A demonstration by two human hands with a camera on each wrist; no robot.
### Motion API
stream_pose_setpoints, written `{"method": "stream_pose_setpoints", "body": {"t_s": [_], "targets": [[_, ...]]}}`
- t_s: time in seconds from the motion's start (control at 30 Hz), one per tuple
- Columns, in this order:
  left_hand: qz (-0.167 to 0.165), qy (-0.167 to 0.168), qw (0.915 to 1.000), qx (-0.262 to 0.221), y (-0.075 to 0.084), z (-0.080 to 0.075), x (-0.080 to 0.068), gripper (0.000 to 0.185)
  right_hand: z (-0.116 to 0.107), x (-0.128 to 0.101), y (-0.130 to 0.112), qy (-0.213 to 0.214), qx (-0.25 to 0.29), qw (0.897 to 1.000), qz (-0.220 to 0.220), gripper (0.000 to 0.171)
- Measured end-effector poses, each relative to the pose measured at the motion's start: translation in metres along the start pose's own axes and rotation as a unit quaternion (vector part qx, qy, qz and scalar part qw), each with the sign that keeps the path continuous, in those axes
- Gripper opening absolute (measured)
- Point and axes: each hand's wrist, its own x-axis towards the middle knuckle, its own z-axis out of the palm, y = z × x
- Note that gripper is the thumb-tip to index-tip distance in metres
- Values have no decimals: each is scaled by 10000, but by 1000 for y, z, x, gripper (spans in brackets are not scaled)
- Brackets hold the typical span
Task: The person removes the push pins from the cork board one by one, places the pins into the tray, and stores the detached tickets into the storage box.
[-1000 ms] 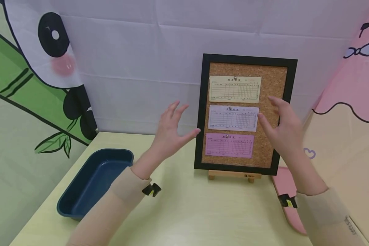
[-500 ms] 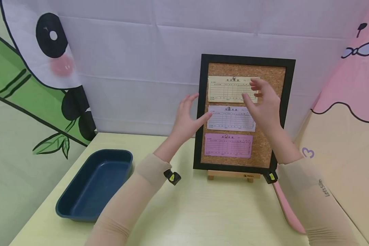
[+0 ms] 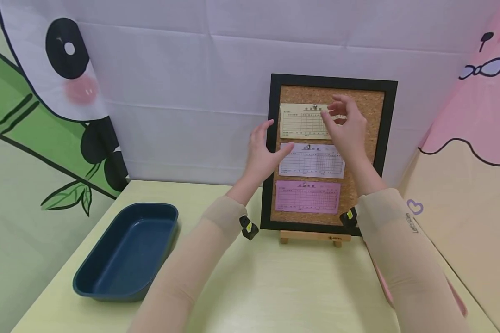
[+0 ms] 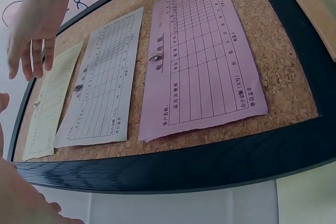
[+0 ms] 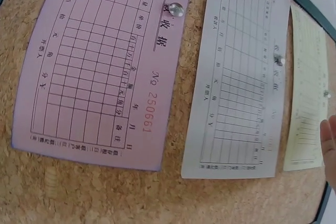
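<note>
A black-framed cork board (image 3: 389, 120) stands on a small wooden easel (image 3: 310, 237). Pinned to it are a yellow slip (image 3: 300, 122) at the top, a white slip (image 3: 314, 162) in the middle and a pink slip (image 3: 307, 196) below. My left hand (image 3: 275, 138) lies open at the board's left frame, its thumb reaching the white slip's left edge. In front of the yellow slip's right half hovers my right hand (image 3: 333, 111), fingers loose and empty, close to that slip's pin (image 3: 315, 107). The left wrist view shows the right hand (image 4: 31, 40) above the yellow slip (image 4: 50, 103).
A dark blue tray (image 3: 127, 252) sits empty on the pale yellow table (image 3: 275, 286) at the left. A pink flat object (image 3: 458, 300) lies at the right edge behind my right arm. White cloth hangs behind the board, and a pink panel stands at the right.
Both hands have moved in on the board. The right hand went from its right side up and left to the yellow slip. The left hand reached the left frame.
</note>
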Motion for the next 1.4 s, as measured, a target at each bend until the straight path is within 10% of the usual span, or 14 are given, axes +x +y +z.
{"method": "stream_pose_setpoints", "body": {"t_s": [0.93,1.4], "targets": [[-368,154,9992,27,-2,28,17,77,23,19,13,-152,-540,9980,291,31],[55,565,9965,613,-9,27,28,65,24,18,17,-38,-509,9981,338,31]]}}
